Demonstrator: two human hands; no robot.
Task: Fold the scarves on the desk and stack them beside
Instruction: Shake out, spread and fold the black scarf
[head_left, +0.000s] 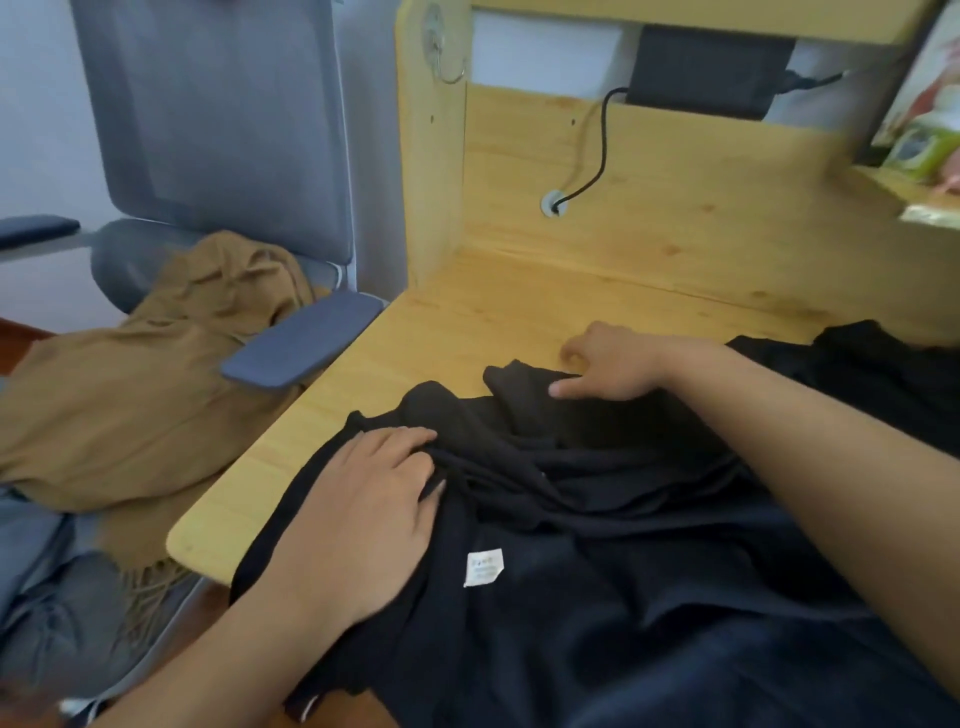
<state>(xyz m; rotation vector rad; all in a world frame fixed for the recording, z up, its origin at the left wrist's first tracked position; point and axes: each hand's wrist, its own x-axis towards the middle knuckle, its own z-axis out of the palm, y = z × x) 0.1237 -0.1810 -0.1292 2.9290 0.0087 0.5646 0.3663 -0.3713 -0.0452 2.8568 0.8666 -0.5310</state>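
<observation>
The fingers (410, 457) of the left hand (363, 514) lie nearly straight and flat on the black scarf (597, 571), pressing it down near the bench's left edge. The fingers (571, 387) of the right hand (610, 364) are bent a little, and they touch a raised fold at the top edge of the black scarf; I cannot tell if they pinch it.

Far on the left, a brown scarf (130, 405) lies in a heap on a grey chair (218, 130). Its fringe hangs down near the bench's corner. One blue armrest (301, 345) of the chair sits just beside the bench's edge.

The black scarf is spread out in a wrinkly pile on the wooden bench (467, 322), and some of it hangs over the near edge. A small white tag (484, 566) shows on it, between the two arms.

At the back of the bench, a black cable (600, 145) runs down into a round hole (554, 202). It comes from a black box (706, 67) up high. On the far right, some colourful packets (930, 130) sit on a shelf.
</observation>
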